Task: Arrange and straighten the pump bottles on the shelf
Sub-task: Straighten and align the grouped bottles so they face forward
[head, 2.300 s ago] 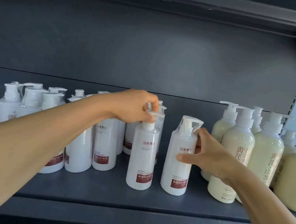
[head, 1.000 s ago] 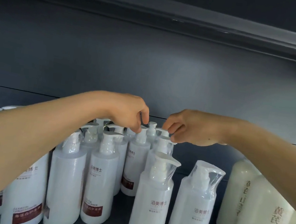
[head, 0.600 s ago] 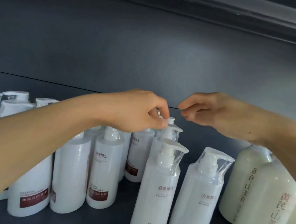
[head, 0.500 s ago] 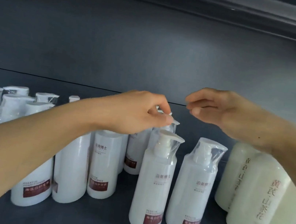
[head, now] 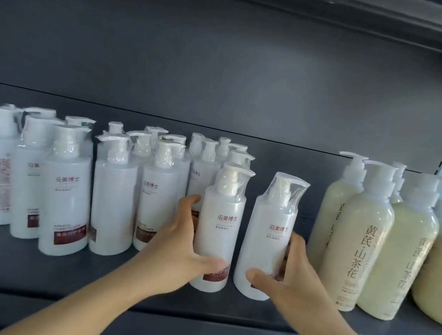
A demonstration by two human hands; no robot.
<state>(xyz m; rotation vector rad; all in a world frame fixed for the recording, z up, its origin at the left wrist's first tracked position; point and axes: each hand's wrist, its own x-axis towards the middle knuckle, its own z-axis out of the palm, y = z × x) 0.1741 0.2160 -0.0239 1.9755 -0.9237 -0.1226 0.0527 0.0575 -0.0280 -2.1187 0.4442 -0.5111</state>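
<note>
Head view shows my left hand (head: 173, 249) gripping one white pump bottle (head: 219, 230) and my right hand (head: 292, 275) gripping its tilted neighbour (head: 267, 240), centre frame on the shelf (head: 111, 280).

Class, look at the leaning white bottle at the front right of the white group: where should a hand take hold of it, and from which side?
Probably low on the leaning white bottle, from its open right side, as the right hand does: the body is smooth and round, and the wrapped pump looks awkward to grip.
</note>
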